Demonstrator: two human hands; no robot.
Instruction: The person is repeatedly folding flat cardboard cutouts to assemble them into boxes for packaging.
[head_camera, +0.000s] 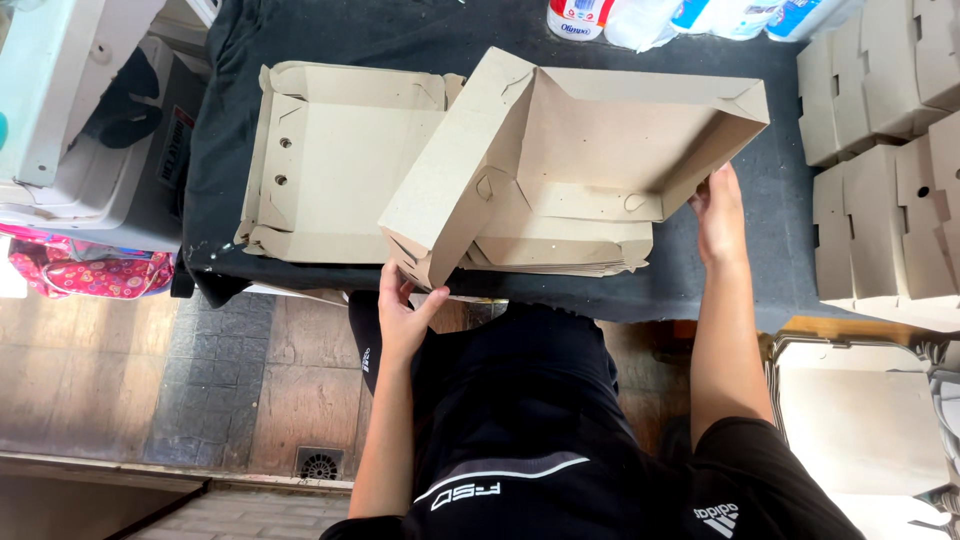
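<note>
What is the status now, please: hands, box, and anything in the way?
Left hand grips box at near corner, right hand at far edge. Box half-folded, tilted above flat stack. Open box lies beside; nothing blocks.

There is a single view, from a camera worn on the person's head, facing almost straight down over the chest and lap. It sits close: the forearms rise from the bottom edge, and the left hand (402, 318) and right hand (720, 215) grip a cardboard box (560, 150) near mid-frame. Beyond the grip lies a black-covered table (400, 35); below it, paved floor (with a small drain (320, 464)).
</note>
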